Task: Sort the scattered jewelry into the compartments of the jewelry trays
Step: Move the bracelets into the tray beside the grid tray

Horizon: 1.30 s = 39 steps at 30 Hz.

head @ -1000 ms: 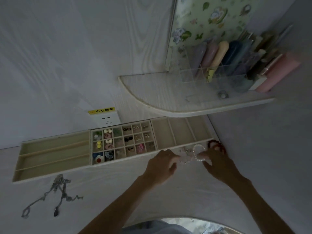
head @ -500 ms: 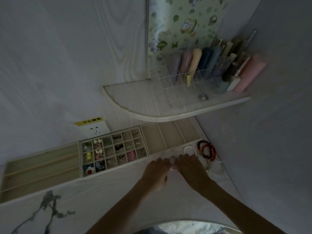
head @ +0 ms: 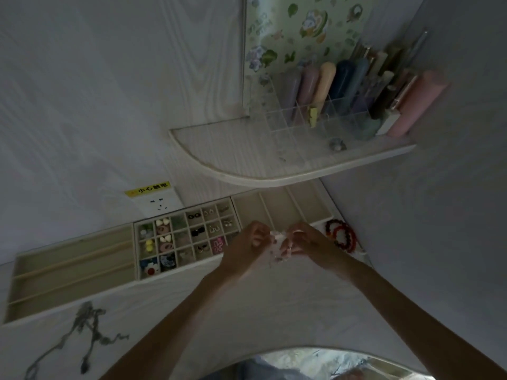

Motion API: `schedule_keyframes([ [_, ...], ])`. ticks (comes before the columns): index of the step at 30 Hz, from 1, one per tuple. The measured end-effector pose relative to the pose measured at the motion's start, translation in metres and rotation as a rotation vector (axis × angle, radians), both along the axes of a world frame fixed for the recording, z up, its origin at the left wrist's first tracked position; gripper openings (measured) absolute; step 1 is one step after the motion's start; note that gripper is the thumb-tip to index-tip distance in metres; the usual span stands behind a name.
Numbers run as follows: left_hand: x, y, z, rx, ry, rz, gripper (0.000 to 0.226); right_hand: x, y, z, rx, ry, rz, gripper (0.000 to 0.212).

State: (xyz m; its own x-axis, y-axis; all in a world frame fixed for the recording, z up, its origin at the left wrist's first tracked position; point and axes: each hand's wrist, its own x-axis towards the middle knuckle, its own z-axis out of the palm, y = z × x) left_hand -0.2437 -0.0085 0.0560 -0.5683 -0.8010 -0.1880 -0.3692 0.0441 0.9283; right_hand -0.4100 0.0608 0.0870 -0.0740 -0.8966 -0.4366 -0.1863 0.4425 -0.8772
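Left hand (head: 244, 246) and right hand (head: 307, 244): raised together above the desk (head: 247, 311), fingers curled, both pinching one small pale bracelet (head: 278, 239); detail blurred. Gridded tray (head: 186, 237): just left of the hands, small jewelry in most cells. Long-slot tray (head: 68, 270): far left. Red bead bracelets (head: 341, 235): on the desk, right of the hands. Chain necklaces (head: 87, 327): lower left.
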Motion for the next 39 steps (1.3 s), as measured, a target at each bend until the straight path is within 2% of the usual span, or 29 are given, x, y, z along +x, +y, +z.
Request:
schedule_keyframes([
  [2, -0.003, -0.014, 0.006, -0.030, 0.003, 0.057, 0.010, 0.004, -0.016, 0.002, 0.011, -0.064, -0.100, 0.019],
  [5, -0.004, -0.039, 0.012, -0.013, 0.018, 0.151, 0.013, 0.005, -0.044, 0.000, 0.003, -0.041, -0.210, 0.021],
  [9, 0.000, -0.068, 0.012, -0.126, -0.138, 0.130, 0.016, 0.006, -0.070, -0.013, -0.031, 0.024, -0.231, 0.020],
  [12, 0.001, -0.078, 0.010, -0.244, -0.305, 0.104, 0.007, 0.013, -0.083, -0.028, -0.129, 0.408, -0.176, 0.010],
  [14, 0.001, -0.080, 0.006, -0.296, -0.395, 0.074, 0.008, 0.018, -0.091, -0.033, -0.142, 0.588, -0.125, 0.011],
  [19, 0.004, -0.087, -0.002, -0.360, -0.504, -0.022, 0.017, 0.022, -0.104, -0.030, -0.237, 0.832, -0.075, 0.016],
  [22, 0.002, -0.091, -0.002, -0.465, -0.614, -0.066, 0.020, 0.023, -0.106, -0.029, -0.434, 0.954, -0.059, 0.009],
  [23, 0.002, -0.091, -0.004, -0.508, -0.654, -0.089, 0.022, 0.023, -0.106, -0.032, -0.500, 0.997, -0.061, 0.014],
  [26, 0.001, -0.095, -0.007, -0.598, -0.729, -0.177, 0.029, 0.019, -0.107, -0.031, -0.564, 1.048, 0.038, 0.023],
  [31, 0.006, -0.094, -0.010, -0.716, -0.750, -0.268, 0.029, 0.011, -0.105, -0.035, -0.628, 1.024, 0.176, 0.029],
  [34, 0.008, -0.089, -0.008, -0.820, -0.724, -0.318, 0.027, 0.006, -0.101, -0.041, -0.582, 1.055, 0.163, 0.023],
  [36, 0.010, -0.085, -0.005, -0.845, -0.666, -0.424, 0.025, 0.004, -0.099, -0.045, -0.560, 1.104, 0.185, 0.018],
  [39, 0.010, -0.080, -0.002, -0.874, -0.736, -0.578, 0.029, 0.006, -0.093, -0.050, -0.555, 1.157, 0.273, 0.018],
])
